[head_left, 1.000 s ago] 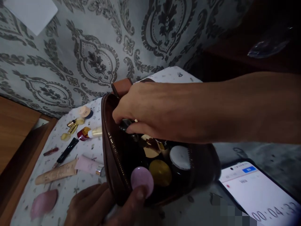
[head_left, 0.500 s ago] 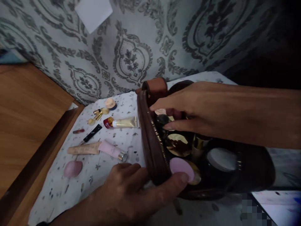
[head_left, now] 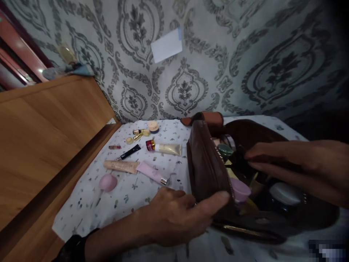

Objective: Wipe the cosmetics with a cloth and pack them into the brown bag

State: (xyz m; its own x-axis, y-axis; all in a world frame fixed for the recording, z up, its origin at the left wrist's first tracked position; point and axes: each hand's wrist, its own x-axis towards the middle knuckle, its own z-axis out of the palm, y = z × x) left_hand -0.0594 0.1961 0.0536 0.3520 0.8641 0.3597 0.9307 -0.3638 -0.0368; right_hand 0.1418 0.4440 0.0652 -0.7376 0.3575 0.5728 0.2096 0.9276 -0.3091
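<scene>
The brown zippered bag (head_left: 207, 163) stands unzipped on the patterned sheet, packed with cosmetics. My left hand (head_left: 177, 214) is closed on its near left edge, one finger stretched along the zipper and the others curled against the outside. Over the bag's opening, my right hand (head_left: 297, 163) has its fingers close together beside something dark; whatever they hold is hidden in shadow. Inside the bag I see a pink round lid (head_left: 240, 189), a green round lid (head_left: 225, 150) and a large pale-lidded jar (head_left: 285, 193).
Left of the bag lie a cream tube (head_left: 169, 149), a pink tube (head_left: 151, 173), a beige tube (head_left: 120, 166), a black tube (head_left: 131, 151), a pink sponge (head_left: 108, 182) and a small jar (head_left: 153, 127). A wooden board (head_left: 54, 120) borders the left; a patterned wall rises behind.
My right hand has drawn back rightward from the jars at the bag's left end. My left finger has moved off the pink lid onto the bag's edge. The view has shifted.
</scene>
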